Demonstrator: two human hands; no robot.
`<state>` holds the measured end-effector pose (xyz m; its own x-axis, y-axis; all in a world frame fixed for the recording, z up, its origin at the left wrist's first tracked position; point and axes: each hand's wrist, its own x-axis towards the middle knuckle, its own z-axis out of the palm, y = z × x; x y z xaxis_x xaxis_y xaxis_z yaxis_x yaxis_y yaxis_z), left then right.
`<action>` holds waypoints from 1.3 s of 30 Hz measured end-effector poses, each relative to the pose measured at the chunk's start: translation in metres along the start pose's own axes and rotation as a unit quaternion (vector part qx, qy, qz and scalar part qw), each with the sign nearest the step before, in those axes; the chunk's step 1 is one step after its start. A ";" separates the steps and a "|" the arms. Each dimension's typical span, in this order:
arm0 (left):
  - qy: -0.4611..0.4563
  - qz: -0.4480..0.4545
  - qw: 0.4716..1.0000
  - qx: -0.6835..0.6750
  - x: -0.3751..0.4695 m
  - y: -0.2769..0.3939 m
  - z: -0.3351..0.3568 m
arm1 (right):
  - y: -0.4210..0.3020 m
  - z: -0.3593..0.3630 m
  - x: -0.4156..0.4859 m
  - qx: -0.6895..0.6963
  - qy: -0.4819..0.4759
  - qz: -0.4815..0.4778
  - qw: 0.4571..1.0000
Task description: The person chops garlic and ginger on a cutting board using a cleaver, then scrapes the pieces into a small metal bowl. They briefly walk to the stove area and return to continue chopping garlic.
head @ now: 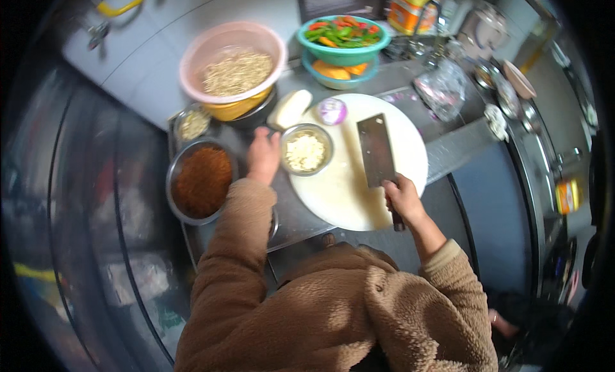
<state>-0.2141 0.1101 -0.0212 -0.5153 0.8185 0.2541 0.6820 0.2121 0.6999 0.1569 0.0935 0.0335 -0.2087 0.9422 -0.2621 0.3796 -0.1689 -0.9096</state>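
Note:
In my right hand [403, 199] is the dark handle of a cleaver [376, 148], its broad blade above the round white cutting board [326, 201]. My left hand [263, 156] is slightly blurred, thumb and fingers apart, with nothing visible in it. Just right of it, a small metal bowl [328, 166] of chopped pale pieces [305, 152], perhaps garlic, rests at the board's left edge. A cut purple onion [332, 111] sits at the board's upper left. Beside it lies a pale, peeled vegetable [291, 109].
A metal bowl of reddish-brown seasoning [202, 182] stands left of my left arm. Behind are a pink basin [187, 64] and a teal colander [346, 55] of peppers. A plastic bag [444, 91] lies right of these. Another person's hand [503, 324] shows at lower right.

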 end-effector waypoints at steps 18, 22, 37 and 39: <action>-0.321 0.044 0.934 -0.152 -0.076 0.049 -0.012 | 0.047 -0.033 -0.067 -0.076 0.026 -0.168 0.983; -0.461 0.125 0.858 -0.188 -0.155 0.127 0.022 | 0.066 -0.073 -0.151 0.044 -0.025 -0.054 0.997; -0.789 0.173 0.561 -0.181 -0.497 0.367 0.112 | 0.220 -0.197 -0.526 0.036 0.403 0.171 0.898; -0.788 0.158 0.561 -0.196 -0.517 0.405 0.118 | 0.232 -0.211 -0.571 0.047 0.465 0.173 0.867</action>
<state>0.3897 -0.1639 0.0516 0.9098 0.3032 -0.2835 0.2843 0.0423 0.9578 0.5541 -0.4227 0.0403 0.7369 0.6485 -0.1907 0.1905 -0.4699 -0.8619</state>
